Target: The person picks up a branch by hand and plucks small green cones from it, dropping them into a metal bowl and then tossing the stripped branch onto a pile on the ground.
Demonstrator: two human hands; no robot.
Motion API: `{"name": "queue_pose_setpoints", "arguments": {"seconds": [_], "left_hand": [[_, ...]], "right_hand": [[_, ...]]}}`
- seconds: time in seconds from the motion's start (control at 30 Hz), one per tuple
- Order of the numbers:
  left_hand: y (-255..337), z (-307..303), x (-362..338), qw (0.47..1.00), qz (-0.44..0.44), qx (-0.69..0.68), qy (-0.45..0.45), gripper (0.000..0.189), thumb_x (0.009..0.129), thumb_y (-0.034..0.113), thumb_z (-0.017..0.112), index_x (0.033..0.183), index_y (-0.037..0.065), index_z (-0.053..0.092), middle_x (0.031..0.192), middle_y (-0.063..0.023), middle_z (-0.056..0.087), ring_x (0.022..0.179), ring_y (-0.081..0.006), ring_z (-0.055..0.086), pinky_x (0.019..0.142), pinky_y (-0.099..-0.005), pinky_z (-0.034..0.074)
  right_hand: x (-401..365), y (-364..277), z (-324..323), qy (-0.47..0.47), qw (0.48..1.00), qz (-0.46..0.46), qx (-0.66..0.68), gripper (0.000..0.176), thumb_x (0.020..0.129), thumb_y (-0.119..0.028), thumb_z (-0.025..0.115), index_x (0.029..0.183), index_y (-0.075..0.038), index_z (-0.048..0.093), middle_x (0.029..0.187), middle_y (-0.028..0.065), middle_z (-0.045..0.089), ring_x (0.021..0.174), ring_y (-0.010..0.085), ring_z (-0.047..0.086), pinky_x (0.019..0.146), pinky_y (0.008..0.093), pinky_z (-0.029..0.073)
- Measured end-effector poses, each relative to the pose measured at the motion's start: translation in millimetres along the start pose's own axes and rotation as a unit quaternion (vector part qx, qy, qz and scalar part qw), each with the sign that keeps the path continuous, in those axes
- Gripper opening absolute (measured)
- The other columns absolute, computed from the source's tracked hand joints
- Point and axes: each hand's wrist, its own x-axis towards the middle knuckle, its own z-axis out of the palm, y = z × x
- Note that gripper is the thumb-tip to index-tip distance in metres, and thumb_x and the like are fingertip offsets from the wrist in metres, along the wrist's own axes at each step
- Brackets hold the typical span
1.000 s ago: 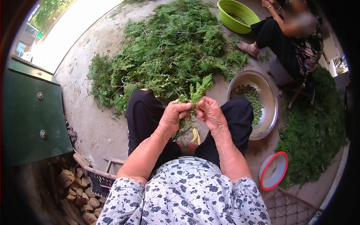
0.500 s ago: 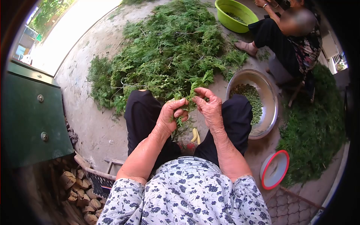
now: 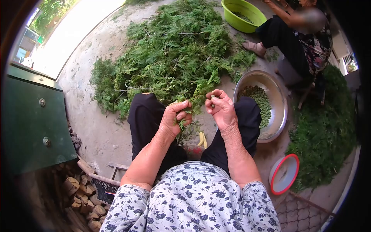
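Observation:
Between thumb and curled fingers, my left hand (image 3: 175,118) grips a green conifer sprig (image 3: 182,123), its flat scaly leaves poking out above and below the fist. My right hand (image 3: 225,113) is raised beside it, apart from the sprig, with thumb and fingers pinched on a small green cone (image 3: 213,101). Just right of my knee stands a wide metal basin (image 3: 281,110) holding a heap of small green cones (image 3: 261,105). In front of my knees spreads a large pile of cut conifer branches (image 3: 174,50).
Another person (image 3: 293,42) sits at upper right near a lime-green basin (image 3: 236,24). A red-rimmed bowl (image 3: 295,170) and more green branches (image 3: 324,135) lie to the right. On the left are a dark green metal box (image 3: 38,120), a black crate (image 3: 103,189) and chopped firewood (image 3: 85,201).
My right hand has drawn away from the sprig, to the right, and turned, with a small green cone now showing in its fingers. My left hand has stayed nearly still.

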Motion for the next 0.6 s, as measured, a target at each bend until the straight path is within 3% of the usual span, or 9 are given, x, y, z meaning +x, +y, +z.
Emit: {"name": "queue_pose_setpoints", "arguments": {"seconds": [0.07, 0.13, 0.2, 0.27, 0.43, 0.5, 0.53, 0.6], "left_hand": [[-0.1, 4.7, -1.1, 1.000, 0.006, -0.005, 0.003, 0.018, 0.082, 0.021, 0.060, 0.078, 0.004, 0.058, 0.042, 0.0057, 0.030, 0.039, -0.0091, 0.027, 0.043, -0.0259, 0.028], [0.4, 5.2, -1.3, 1.000, 0.009, -0.007, 0.008, 0.017, 0.082, 0.021, 0.060, 0.078, 0.004, 0.058, 0.042, 0.0056, 0.030, 0.039, -0.0092, 0.028, 0.043, -0.0258, 0.028], [-1.5, 3.4, 1.3, 1.000, 0.006, 0.000, 0.005, 0.017, 0.082, 0.020, 0.059, 0.078, 0.004, 0.059, 0.042, 0.0055, 0.030, 0.040, -0.0095, 0.028, 0.043, -0.0263, 0.028], [-2.0, 2.5, 2.3, 1.000, 0.003, 0.004, 0.002, 0.017, 0.084, 0.021, 0.058, 0.078, 0.005, 0.059, 0.042, 0.0063, 0.029, 0.040, -0.0084, 0.027, 0.042, -0.0249, 0.026], [-0.2, 7.3, -1.9, 0.999, -0.001, 0.023, 0.027, 0.016, 0.084, 0.020, 0.057, 0.078, 0.005, 0.059, 0.042, 0.0071, 0.028, 0.040, -0.0074, 0.025, 0.040, -0.0235, 0.024], [2.1, 4.6, -2.0, 1.000, -0.007, 0.022, 0.016, 0.018, 0.081, 0.020, 0.061, 0.078, 0.003, 0.059, 0.042, 0.0057, 0.030, 0.040, -0.0086, 0.029, 0.043, -0.0259, 0.028], [2.2, 5.2, -2.3, 1.000, -0.006, 0.020, 0.016, 0.018, 0.081, 0.020, 0.061, 0.078, 0.003, 0.059, 0.042, 0.0057, 0.030, 0.040, -0.0086, 0.029, 0.043, -0.0259, 0.028], [3.9, 7.2, -4.4, 1.000, 0.003, 0.021, 0.018, 0.017, 0.084, 0.020, 0.058, 0.078, 0.005, 0.059, 0.042, 0.0071, 0.028, 0.041, -0.0072, 0.025, 0.041, -0.0240, 0.024]], "right_hand": [[-4.0, 5.5, -0.2, 0.013, 0.999, 0.034, 0.017, 0.009, 0.085, -0.005, 0.059, 0.092, -0.004, 0.054, 0.074, 0.0004, 0.055, 0.057, 0.0077, 0.052, 0.046, 0.0192, 0.039], [-0.6, 17.0, -14.5, -0.040, 0.997, 0.017, -0.066, 0.014, 0.081, -0.003, 0.062, 0.093, -0.003, 0.054, 0.080, 0.0025, 0.057, 0.065, 0.0088, 0.055, 0.051, 0.0215, 0.041], [-3.2, 22.4, -8.0, -0.016, 0.994, 0.017, -0.109, 0.020, 0.076, -0.002, 0.067, 0.093, -0.001, 0.058, 0.083, 0.0031, 0.057, 0.070, 0.0096, 0.056, 0.055, 0.0231, 0.044], [-0.7, 32.3, -7.6, -0.018, 0.909, -0.118, -0.399, 0.020, 0.073, -0.001, 0.068, 0.092, -0.001, 0.062, 0.084, 0.0023, 0.056, 0.070, 0.0095, 0.055, 0.057, 0.0227, 0.045], [1.7, 33.7, -1.2, 0.012, 0.914, -0.135, -0.383, 0.014, 0.076, -0.002, 0.066, 0.089, -0.001, 0.063, 0.083, 0.0010, 0.055, 0.063, 0.0078, 0.052, 0.053, 0.0216, 0.043], [1.4, 26.0, -1.8, 0.012, 0.934, -0.081, -0.347, 0.011, 0.079, -0.003, 0.064, 0.089, 0.000, 0.061, 0.075, -0.0002, 0.054, 0.057, 0.0055, 0.048, 0.049, 0.0204, 0.040], [0.7, 17.3, -2.0, 0.022, 0.974, -0.049, -0.222, 0.009, 0.082, -0.004, 0.061, 0.090, 0.000, 0.060, 0.068, -0.0021, 0.052, 0.051, 0.0030, 0.044, 0.044, 0.0181, 0.035], [1.8, -11.1, -8.3, 0.021, 0.974, -0.094, -0.204, 0.009, 0.084, -0.004, 0.060, 0.092, -0.001, 0.059, 0.065, -0.0034, 0.052, 0.051, 0.0022, 0.043, 0.042, 0.0162, 0.032]]}}
